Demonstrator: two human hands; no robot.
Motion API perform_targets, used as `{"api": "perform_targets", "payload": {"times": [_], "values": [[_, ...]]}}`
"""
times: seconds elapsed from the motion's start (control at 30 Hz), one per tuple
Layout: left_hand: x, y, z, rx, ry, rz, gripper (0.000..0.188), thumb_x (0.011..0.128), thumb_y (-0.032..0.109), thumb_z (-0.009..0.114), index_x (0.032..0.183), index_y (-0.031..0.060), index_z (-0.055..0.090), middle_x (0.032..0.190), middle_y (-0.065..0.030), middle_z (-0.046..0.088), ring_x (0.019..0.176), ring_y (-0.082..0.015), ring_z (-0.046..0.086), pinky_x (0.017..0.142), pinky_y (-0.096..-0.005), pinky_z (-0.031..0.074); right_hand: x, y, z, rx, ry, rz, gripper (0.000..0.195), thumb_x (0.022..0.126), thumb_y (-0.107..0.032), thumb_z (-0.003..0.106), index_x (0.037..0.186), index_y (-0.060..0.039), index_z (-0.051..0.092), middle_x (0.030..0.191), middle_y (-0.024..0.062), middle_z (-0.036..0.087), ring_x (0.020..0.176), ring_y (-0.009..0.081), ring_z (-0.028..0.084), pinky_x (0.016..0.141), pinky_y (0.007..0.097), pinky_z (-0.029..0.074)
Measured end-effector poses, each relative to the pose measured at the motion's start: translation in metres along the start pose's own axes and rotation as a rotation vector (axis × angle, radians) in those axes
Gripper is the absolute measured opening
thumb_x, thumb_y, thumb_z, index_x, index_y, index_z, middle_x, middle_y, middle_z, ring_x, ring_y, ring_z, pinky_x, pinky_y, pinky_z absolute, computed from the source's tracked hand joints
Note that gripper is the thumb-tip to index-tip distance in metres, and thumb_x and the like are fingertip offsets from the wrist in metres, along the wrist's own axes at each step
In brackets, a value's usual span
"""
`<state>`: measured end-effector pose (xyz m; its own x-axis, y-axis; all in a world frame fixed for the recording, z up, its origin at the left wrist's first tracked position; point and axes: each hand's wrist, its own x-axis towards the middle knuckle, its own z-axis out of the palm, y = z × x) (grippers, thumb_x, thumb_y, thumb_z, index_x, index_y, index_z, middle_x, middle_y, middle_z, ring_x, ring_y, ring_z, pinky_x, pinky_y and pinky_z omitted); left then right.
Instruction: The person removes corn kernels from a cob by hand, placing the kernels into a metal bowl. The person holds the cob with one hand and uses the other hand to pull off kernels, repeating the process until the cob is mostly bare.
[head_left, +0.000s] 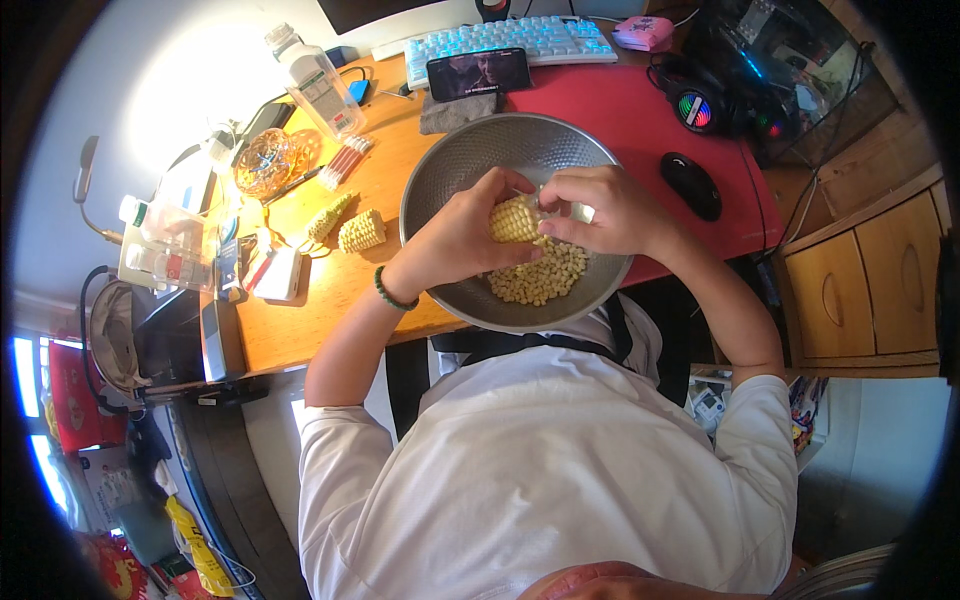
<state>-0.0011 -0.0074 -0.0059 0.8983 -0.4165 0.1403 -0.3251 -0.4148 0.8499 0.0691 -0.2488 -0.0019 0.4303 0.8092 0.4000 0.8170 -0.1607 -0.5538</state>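
A metal bowl (457, 161) with a dimpled wall stands at the desk's front edge, close to my body. Loose corn kernels (540, 277) lie in its bottom. Above them my left hand (469, 225) grips a piece of corn cob (514, 219) with pale yellow kernels. The fingers of my right hand (600, 206) touch the cob's right end, thumb and fingertips bent against it; whether they pinch a kernel is hidden. Left of the bowl, a short cob piece (362, 231) and a narrower, tapered cob piece (328, 217) rest on the wooden desk.
Behind the bowl, a phone (478, 73) leans near a lit keyboard (517, 39) and a folded grey cloth (457, 112). A black mouse (691, 186) and headphones (694, 105) are at right. Plastic bottles (319, 82), a power bank (279, 274) and cotton swabs (345, 161) stand or lie at left.
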Motion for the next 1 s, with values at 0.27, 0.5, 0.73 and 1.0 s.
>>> {"api": "perform_targets", "payload": {"times": [0.27, 0.5, 0.73, 1.0], "values": [[0.0001, -0.0005, -0.0006, 0.072, 0.001, 0.053, 0.065, 0.077, 0.014, 0.091, 0.131, 0.0009, 0.056, 0.123, -0.0147, 0.07, 0.115, -0.0265, 0.069, 0.101, -0.0366, 0.053, -0.0007, 0.0041, 0.0015, 0.011, -0.003, -0.01, 0.014, 0.084, -0.007, 0.073, 0.094, -0.0006, 0.066, 0.089, 0.0123, 0.071, 0.083, 0.031, 0.072, 0.074, 0.04, 0.056], [-0.0003, 0.0013, -0.0007, 0.047, 0.017, 0.049, 0.061, 0.081, 0.02, 0.089, 0.13, -0.0001, 0.058, 0.119, -0.0166, 0.072, 0.112, -0.0293, 0.071, 0.098, -0.0382, 0.054, -0.0003, 0.0039, 0.0028, 0.011, 0.016, -0.012, 0.014, 0.084, -0.006, 0.073, 0.095, -0.001, 0.066, 0.088, 0.0119, 0.071, 0.081, 0.0296, 0.072, 0.073, 0.039, 0.056], [0.0015, -0.0017, 0.0, 0.015, 0.034, 0.123, 0.054, 0.088, 0.025, 0.085, 0.129, -0.0032, 0.063, 0.115, -0.0202, 0.074, 0.105, -0.032, 0.073, 0.093, -0.0397, 0.056, 0.0008, -0.0026, -0.0008, 0.018, 0.003, 0.023, 0.017, 0.088, -0.012, 0.078, 0.096, -0.0017, 0.068, 0.086, 0.0119, 0.071, 0.079, 0.0269, 0.072, 0.071, 0.0384, 0.056], [-0.0008, -0.0025, -0.0019, -0.06, 0.045, 0.089, 0.05, 0.088, 0.021, 0.078, 0.128, -0.0063, 0.065, 0.113, -0.0174, 0.074, 0.103, -0.0237, 0.071, 0.094, -0.0367, 0.055, 0.0005, -0.001, 0.0004, 0.015, 0.009, 0.004, 0.018, 0.088, -0.013, 0.077, 0.097, -0.0008, 0.068, 0.089, 0.0132, 0.071, 0.082, 0.0311, 0.072, 0.072, 0.0393, 0.055]]}}
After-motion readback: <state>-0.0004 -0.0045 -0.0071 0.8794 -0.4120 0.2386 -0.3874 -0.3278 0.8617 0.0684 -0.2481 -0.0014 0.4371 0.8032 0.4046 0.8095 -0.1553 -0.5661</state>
